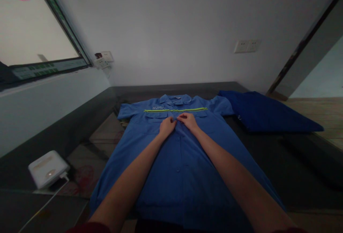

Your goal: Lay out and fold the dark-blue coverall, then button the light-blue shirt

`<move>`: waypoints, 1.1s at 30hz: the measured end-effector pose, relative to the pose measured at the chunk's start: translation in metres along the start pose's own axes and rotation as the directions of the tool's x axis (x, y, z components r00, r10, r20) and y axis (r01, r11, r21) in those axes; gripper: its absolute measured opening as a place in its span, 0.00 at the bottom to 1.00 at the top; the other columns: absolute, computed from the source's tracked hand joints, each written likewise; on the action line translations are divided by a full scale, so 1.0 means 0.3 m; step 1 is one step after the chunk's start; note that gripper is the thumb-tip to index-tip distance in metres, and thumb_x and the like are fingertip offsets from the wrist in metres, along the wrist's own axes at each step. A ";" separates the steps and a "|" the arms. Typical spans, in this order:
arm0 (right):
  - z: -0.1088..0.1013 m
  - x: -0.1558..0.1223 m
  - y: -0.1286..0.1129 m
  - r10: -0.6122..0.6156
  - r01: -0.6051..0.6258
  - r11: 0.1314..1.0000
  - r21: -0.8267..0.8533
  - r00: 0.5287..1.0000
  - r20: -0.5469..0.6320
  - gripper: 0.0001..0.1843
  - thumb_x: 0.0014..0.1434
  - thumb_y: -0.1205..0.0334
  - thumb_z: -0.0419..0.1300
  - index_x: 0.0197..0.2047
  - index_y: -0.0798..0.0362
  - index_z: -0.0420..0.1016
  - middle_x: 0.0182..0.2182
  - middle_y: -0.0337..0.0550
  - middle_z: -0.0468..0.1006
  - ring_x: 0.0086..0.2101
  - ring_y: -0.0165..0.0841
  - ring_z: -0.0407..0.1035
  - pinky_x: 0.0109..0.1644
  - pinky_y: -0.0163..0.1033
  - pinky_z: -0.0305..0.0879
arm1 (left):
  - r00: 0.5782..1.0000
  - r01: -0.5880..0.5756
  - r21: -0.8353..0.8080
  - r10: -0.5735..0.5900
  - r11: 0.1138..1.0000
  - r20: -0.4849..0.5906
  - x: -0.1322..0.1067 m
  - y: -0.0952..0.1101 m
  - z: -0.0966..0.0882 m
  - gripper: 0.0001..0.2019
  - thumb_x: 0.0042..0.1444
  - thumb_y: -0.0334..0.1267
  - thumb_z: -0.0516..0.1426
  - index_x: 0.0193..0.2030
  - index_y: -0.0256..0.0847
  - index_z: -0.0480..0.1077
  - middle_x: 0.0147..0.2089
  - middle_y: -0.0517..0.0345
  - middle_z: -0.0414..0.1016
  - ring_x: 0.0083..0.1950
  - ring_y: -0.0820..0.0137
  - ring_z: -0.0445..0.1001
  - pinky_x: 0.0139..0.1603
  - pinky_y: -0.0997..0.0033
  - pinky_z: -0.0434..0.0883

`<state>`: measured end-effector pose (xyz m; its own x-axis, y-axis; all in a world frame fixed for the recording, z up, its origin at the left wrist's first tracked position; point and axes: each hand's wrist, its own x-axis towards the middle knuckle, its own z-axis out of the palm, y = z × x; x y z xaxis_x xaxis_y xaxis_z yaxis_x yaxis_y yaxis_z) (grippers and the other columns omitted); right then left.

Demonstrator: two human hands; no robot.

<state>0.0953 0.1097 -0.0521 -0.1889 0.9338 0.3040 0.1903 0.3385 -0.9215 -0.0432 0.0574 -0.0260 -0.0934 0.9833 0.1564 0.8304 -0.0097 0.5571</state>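
A blue short-sleeved work shirt [160, 176] lies face up and spread out, its collar toward the wall. It has a yellow-green stripe across the chest, white lettering at the left and a row of buttons down the front. My left hand [168, 125] and my right hand [188, 120] meet at the front placket just below the stripe. Both have their fingers pinched on the shirt's front edges. Whatever button sits between the fingertips is hidden. Lower buttons show below the hands.
The shirt rests on a dark glossy table [257, 165]. A folded darker blue cloth [268, 113] lies at the right, touching the sleeve. At the left stands a white box-shaped device [48, 168] with a white cable. Wall sockets [247, 46] and a window frame [50, 69] are behind.
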 end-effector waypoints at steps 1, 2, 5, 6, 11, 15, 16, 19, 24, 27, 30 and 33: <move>0.000 0.000 -0.001 0.000 0.000 1.000 0.001 1.000 0.001 0.09 0.43 0.57 0.63 0.25 0.54 0.74 0.21 0.39 0.75 0.22 0.30 0.67 0.28 0.34 0.63 | 1.000 -0.003 -0.005 0.003 1.000 -0.004 0.000 -0.001 0.000 0.09 0.56 0.40 0.53 0.26 0.40 0.67 0.29 0.55 0.73 0.33 0.66 0.71 0.32 0.72 0.61; -0.001 -0.001 -0.002 -0.001 0.001 1.000 0.002 1.000 0.003 0.09 0.43 0.57 0.63 0.25 0.54 0.74 0.21 0.39 0.75 0.22 0.30 0.67 0.27 0.34 0.63 | 1.000 -0.009 -0.011 0.009 1.000 -0.009 0.000 -0.002 0.000 0.09 0.57 0.39 0.53 0.27 0.40 0.67 0.29 0.55 0.73 0.33 0.67 0.71 0.32 0.72 0.61; -0.003 -0.003 -0.004 -0.004 0.004 1.000 -0.002 1.000 0.010 0.09 0.45 0.57 0.62 0.26 0.55 0.74 0.20 0.40 0.75 0.21 0.30 0.66 0.26 0.34 0.62 | 0.999 -0.042 -0.033 0.041 0.999 -0.027 0.000 -0.009 0.002 0.10 0.59 0.39 0.51 0.30 0.40 0.68 0.29 0.56 0.73 0.32 0.68 0.71 0.32 0.73 0.61; -0.004 -0.004 -0.004 -0.006 0.007 1.000 -0.006 1.000 0.013 0.09 0.45 0.57 0.61 0.26 0.55 0.75 0.20 0.40 0.75 0.21 0.30 0.66 0.25 0.34 0.62 | 0.998 -0.056 -0.041 0.055 0.998 -0.034 0.001 -0.012 0.003 0.09 0.59 0.39 0.51 0.31 0.40 0.68 0.30 0.57 0.73 0.32 0.69 0.71 0.31 0.74 0.61; -0.007 -0.013 -0.013 -0.032 0.033 0.998 -0.048 0.999 0.026 0.08 0.47 0.60 0.61 0.27 0.56 0.76 0.21 0.40 0.76 0.22 0.30 0.68 0.26 0.33 0.63 | 0.991 -0.118 -0.060 0.114 0.991 -0.071 0.008 -0.032 0.016 0.07 0.59 0.38 0.53 0.33 0.39 0.69 0.30 0.58 0.73 0.32 0.70 0.70 0.31 0.75 0.61; -0.006 -0.022 -0.026 -0.060 0.063 0.991 -0.116 0.998 0.028 0.08 0.51 0.61 0.60 0.28 0.56 0.78 0.22 0.40 0.77 0.23 0.31 0.69 0.29 0.34 0.65 | 0.985 -0.144 -0.055 0.137 0.988 -0.104 0.010 -0.040 0.023 0.07 0.58 0.37 0.53 0.32 0.39 0.69 0.30 0.58 0.72 0.32 0.70 0.70 0.32 0.75 0.62; -0.006 -0.024 -0.030 -0.069 0.072 0.988 -0.137 0.997 0.024 0.08 0.51 0.62 0.59 0.28 0.56 0.78 0.24 0.41 0.78 0.25 0.32 0.70 0.31 0.35 0.65 | 0.983 -0.149 -0.050 0.143 0.988 -0.112 0.010 -0.040 0.024 0.07 0.58 0.37 0.53 0.32 0.39 0.69 0.30 0.58 0.73 0.33 0.70 0.70 0.33 0.74 0.62; -0.010 -0.030 -0.037 -0.100 0.097 0.974 -0.205 0.995 -0.006 0.06 0.52 0.65 0.59 0.31 0.55 0.78 0.30 0.44 0.80 0.32 0.33 0.72 0.39 0.37 0.66 | 0.977 -0.168 -0.031 0.162 0.985 -0.140 0.008 -0.037 0.022 0.06 0.58 0.35 0.53 0.32 0.39 0.69 0.33 0.56 0.73 0.36 0.69 0.71 0.37 0.73 0.65; -0.027 -0.040 -0.040 -0.131 0.105 0.941 -0.321 0.989 -0.062 0.09 0.53 0.68 0.59 0.38 0.55 0.77 0.38 0.46 0.78 0.40 0.36 0.70 0.49 0.41 0.63 | 0.967 -0.194 0.001 0.192 0.981 -0.166 0.008 -0.035 0.018 0.04 0.58 0.34 0.53 0.36 0.38 0.69 0.40 0.52 0.74 0.45 0.66 0.71 0.47 0.68 0.66; -0.029 -0.051 -0.046 -0.133 0.106 0.874 -0.474 0.991 -0.025 0.13 0.55 0.65 0.60 0.44 0.55 0.76 0.46 0.48 0.76 0.49 0.38 0.66 0.55 0.43 0.59 | 0.968 -0.205 0.014 0.205 0.979 -0.142 0.005 -0.039 0.023 0.06 0.59 0.33 0.53 0.42 0.38 0.68 0.46 0.50 0.74 0.51 0.65 0.70 0.52 0.67 0.65; -0.022 -0.067 -0.062 -0.073 0.082 0.726 -0.683 0.996 0.043 0.19 0.58 0.60 0.58 0.53 0.53 0.71 0.54 0.49 0.71 0.53 0.39 0.63 0.56 0.44 0.57 | 0.976 -0.193 0.029 0.195 0.981 -0.096 -0.003 -0.043 0.028 0.12 0.59 0.32 0.53 0.49 0.37 0.65 0.48 0.47 0.74 0.50 0.64 0.72 0.51 0.66 0.67; -0.015 -0.082 -0.080 -0.011 0.055 0.606 -0.794 0.998 0.061 0.22 0.61 0.57 0.56 0.58 0.50 0.67 0.58 0.48 0.67 0.56 0.41 0.60 0.56 0.47 0.56 | 0.976 -0.207 0.083 0.212 0.975 -0.050 -0.016 -0.040 0.026 0.19 0.59 0.32 0.52 0.57 0.34 0.61 0.55 0.43 0.71 0.54 0.62 0.71 0.55 0.63 0.65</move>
<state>0.0999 0.0791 -0.0365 -0.2496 0.9212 0.2986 0.8694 0.3490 -0.3499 -0.0484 0.0541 -0.0398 0.0573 0.9486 0.3113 0.8746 -0.1981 0.4426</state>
